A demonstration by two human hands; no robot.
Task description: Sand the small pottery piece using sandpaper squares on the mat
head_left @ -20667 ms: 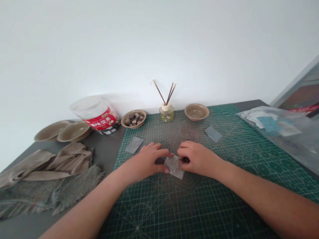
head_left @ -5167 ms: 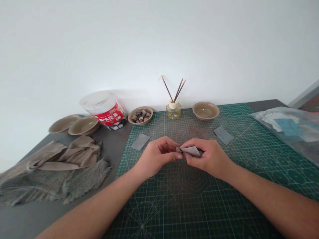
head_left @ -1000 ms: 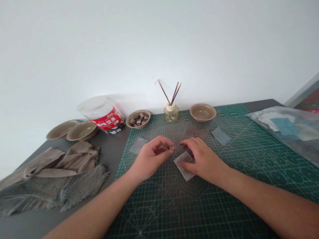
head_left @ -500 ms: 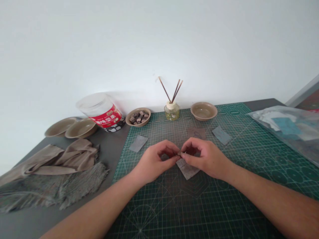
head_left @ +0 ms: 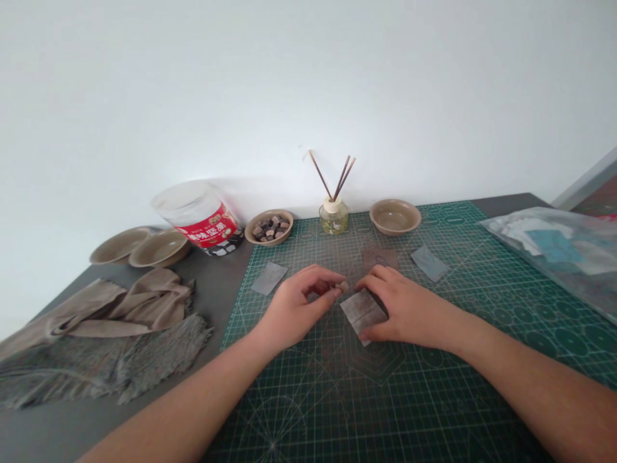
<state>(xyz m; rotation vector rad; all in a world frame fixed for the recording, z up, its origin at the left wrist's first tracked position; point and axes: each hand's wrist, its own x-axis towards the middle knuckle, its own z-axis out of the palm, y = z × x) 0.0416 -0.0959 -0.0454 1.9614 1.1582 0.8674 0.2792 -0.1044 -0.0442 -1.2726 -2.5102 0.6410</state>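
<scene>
Between the thumb and fingertips of my left hand (head_left: 301,302) is a small pale brown block (head_left: 342,286), held just above the cutting mat (head_left: 308,399). A worn grey square of what looks like sandpaper (head_left: 361,312), with a crease line across it, lies on the mat to the right of the block. My right hand (head_left: 407,302) arches over the right side of this square. Its thumb touches the lower edge and its fingers are spread near the upper edge. Part of the square is hidden under that hand.
Grey pieces (head_left: 270,278) (head_left: 430,263) and a brown piece (head_left: 380,258) lie around my hands. Behind stand a bowl of small blocks (head_left: 284,239), a reed diffuser (head_left: 333,217) and another bowl (head_left: 395,218). Left are a plastic jar (head_left: 207,225) and cloth (head_left: 144,302); right, a plastic bag (head_left: 554,244).
My hands have come apart. The block stays in my left hand, while my right hand has let go of it, moved slightly down and right, and spread over the grey square.
</scene>
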